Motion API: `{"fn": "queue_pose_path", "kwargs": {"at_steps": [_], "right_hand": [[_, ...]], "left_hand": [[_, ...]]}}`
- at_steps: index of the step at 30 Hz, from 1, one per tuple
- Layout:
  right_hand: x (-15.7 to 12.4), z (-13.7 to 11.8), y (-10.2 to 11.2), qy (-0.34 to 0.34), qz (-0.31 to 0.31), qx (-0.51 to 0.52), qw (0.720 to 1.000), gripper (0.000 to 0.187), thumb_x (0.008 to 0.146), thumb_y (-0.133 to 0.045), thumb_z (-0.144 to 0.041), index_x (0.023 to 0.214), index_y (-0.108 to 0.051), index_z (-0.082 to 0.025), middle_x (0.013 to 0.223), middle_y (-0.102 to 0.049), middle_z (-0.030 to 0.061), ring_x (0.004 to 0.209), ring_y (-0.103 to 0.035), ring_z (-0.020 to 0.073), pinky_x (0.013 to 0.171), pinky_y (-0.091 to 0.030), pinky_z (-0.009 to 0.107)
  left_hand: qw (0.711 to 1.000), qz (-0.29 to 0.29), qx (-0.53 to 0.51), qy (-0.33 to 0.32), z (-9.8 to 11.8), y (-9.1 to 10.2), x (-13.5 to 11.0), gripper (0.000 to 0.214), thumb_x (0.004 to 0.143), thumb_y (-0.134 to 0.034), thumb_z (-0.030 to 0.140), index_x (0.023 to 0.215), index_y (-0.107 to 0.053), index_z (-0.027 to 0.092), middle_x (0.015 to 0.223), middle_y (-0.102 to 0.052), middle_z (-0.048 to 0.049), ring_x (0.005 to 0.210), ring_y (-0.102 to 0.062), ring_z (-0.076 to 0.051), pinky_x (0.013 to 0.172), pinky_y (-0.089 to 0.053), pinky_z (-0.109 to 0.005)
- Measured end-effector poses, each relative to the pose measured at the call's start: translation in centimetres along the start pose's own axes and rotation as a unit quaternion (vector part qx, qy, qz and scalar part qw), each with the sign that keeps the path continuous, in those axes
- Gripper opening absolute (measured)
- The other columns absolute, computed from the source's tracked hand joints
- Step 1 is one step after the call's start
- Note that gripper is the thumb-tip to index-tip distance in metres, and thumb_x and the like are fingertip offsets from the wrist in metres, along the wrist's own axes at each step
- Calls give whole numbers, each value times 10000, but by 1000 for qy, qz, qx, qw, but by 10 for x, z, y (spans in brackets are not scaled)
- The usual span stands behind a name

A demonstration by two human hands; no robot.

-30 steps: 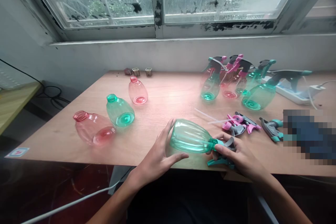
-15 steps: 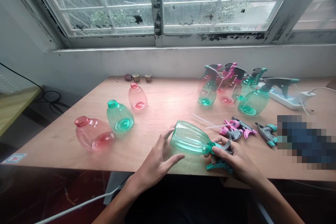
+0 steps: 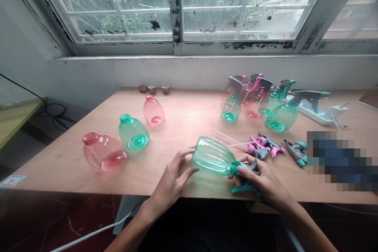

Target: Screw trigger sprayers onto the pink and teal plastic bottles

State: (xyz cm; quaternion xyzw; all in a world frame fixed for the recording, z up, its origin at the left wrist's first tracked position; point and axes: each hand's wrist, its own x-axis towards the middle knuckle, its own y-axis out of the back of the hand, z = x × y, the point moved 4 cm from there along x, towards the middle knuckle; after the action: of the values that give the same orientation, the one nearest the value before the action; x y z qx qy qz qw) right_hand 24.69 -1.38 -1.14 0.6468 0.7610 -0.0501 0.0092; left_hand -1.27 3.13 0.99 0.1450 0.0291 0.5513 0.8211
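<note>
A clear green spray bottle [image 3: 214, 156] lies on its side at the near edge of the wooden table [image 3: 183, 114], base pointing left. My left hand [image 3: 174, 175] curls round its base, fingers on the plastic. My right hand [image 3: 260, 181] grips the grey and teal trigger head [image 3: 251, 173] at the bottle's neck. Just behind my right hand lie loose pink and grey trigger heads [image 3: 264, 145] with thin white tubes, and a teal and grey trigger head [image 3: 295, 150] beside them.
Capless bottles lie at the left: a pink one [image 3: 103, 153], a green one [image 3: 133, 132], a smaller pink one [image 3: 153, 111]. Several assembled spray bottles [image 3: 256, 98] stand at the back right. A white power strip [image 3: 317, 113] and small pots [image 3: 152, 88] sit near the wall.
My left fingers have curled in closer round the bottle's base. The bottle has turned slightly in my hands. The view has tilted a little, shifting everything down and left.
</note>
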Motion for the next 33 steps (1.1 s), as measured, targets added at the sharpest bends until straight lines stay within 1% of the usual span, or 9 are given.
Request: {"fn": "queue_pose_path", "kwargs": {"at_steps": [3, 6, 11, 15, 20, 23, 25, 30, 33], "right_hand": [[0, -1, -1, 3, -2, -3, 1000, 331, 960, -704, -501, 990, -565, -202, 741, -779, 34, 737, -727, 199, 725, -572, 316], [1, -3, -2, 4, -3, -7, 1000, 341, 952, -713, -506, 983, -561, -203, 733, -773, 25, 719, -720, 181, 700, -563, 287], [1, -2, -3, 2, -6, 10, 1000, 355, 935, -735, -506, 1002, -563, -203, 695, -748, 9, 708, -706, 177, 698, -575, 282], [1, 0, 0, 15, 5, 20, 1000, 344, 956, -701, -522, 993, -574, -205, 832, -779, 40, 696, -710, 179, 689, -596, 305], [2, 0, 1, 21, 8, 17, 1000, 366, 1004, -608, -557, 940, -612, -197, 809, -757, 37, 676, -692, 173, 675, -605, 299], [2, 0, 0, 21, -5, 2, 1000, 410, 997, -601, -583, 905, -652, -187, 764, -744, 42, 673, -697, 187, 678, -600, 302], [3, 2, 0, 18, -6, -6, 1000, 454, 1005, -564, -609, 918, -682, -179, 731, -734, 47, 683, -709, 204, 680, -596, 309], [2, 10, 4, 11, -5, 13, 1000, 515, 1032, -465, -642, 1052, -693, -181, 725, -756, 56, 699, -734, 235, 706, -583, 338], [1, 12, 7, 0, 20, 17, 1000, 523, 1023, -480, -650, 1060, -692, -174, 685, -755, 51, 665, -729, 238, 685, -574, 336]], "left_hand": [[1000, 6, 11, 8, 2, 1, -1, 395, 892, -727, 475, 1223, -596, 302, 1435, -641, -43, 1380, -583, -255, 1302, -389, -492], [1000, -3, 16, 18, 6, 0, -3, 493, 791, -827, 526, 1154, -594, 286, 1374, -681, -63, 1319, -624, -286, 1304, -377, -537], [1000, -15, 16, 13, 6, -1, -3, 397, 875, -726, 525, 1157, -583, 285, 1530, -576, -85, 1429, -548, -285, 1318, -352, -540], [1000, -3, 24, -11, 4, -3, -1, 416, 899, -721, 444, 1262, -580, 298, 1650, -429, -53, 1574, -354, -265, 1363, -269, -504], [999, -25, 27, 6, 8, -4, -4, 627, 894, -722, 478, 1451, -465, 351, 1586, -514, -41, 1489, -482, -252, 1305, -400, -461], [999, -39, 31, 22, 11, -4, -6, 861, 853, -754, 532, 1566, -317, 327, 1663, -408, -77, 1565, -369, -291, 1331, -361, -491], [998, -41, 35, 23, 12, -4, -7, 903, 862, -734, 546, 1597, -262, 316, 1695, -350, -84, 1593, -309, -306, 1353, -314, -513], [998, -41, 43, 2, 12, -5, -4, 819, 855, -752, 520, 1561, -362, 378, 1620, -469, -30, 1548, -383, -280, 1353, -326, -470], [999, -34, 35, -10, 10, -6, -2, 827, 830, -796, 485, 1546, -393, 391, 1627, -460, -15, 1557, -363, -273, 1367, -293, -451]]}}
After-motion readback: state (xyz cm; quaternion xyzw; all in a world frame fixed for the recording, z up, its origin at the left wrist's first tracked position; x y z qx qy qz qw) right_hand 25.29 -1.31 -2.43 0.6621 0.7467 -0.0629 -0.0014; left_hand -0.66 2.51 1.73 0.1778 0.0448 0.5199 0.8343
